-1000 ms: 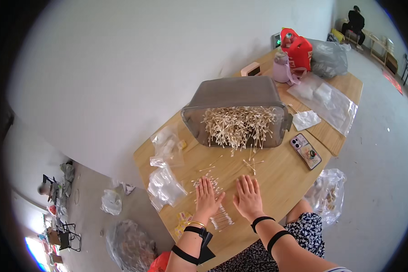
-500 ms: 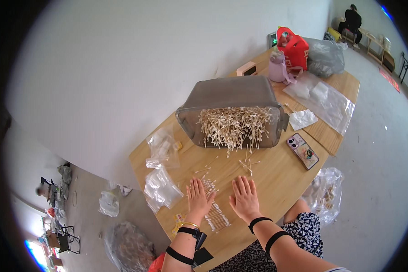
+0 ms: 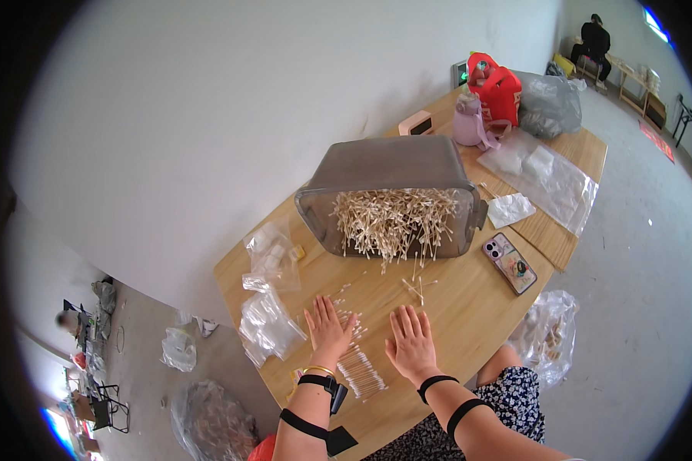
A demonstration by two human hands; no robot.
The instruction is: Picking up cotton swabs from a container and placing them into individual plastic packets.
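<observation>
My left hand (image 3: 330, 330) lies palm down on the table, fingers stretched out and holding nothing. Beside it and partly under it runs a neat row of cotton swabs (image 3: 361, 373), laid side by side. To the right of that row my right hand (image 3: 412, 343) is also flat and palm down, with nothing in it. Just beyond its fingertips a few loose cotton swabs (image 3: 414, 289) lie crossed. A grey plastic bin (image 3: 396, 163) rests on its side farther back, its mouth toward me. Inside it a large heap of cotton swabs (image 3: 392, 219) spills toward the rim.
Clear plastic bags (image 3: 269, 326) lie at the table's left edge. A phone (image 3: 509, 263) and a white tissue (image 3: 510, 209) are on the right. Behind stand a lilac bottle (image 3: 469, 123), a red bag (image 3: 501, 96) and a grey plastic bag (image 3: 550, 107). Another person (image 3: 594, 44) sits far off.
The whole view has shifted slightly, so the table sits a little lower. My left hand has slid slightly up the swab row, showing more of its near end; my right hand is nearly unchanged.
</observation>
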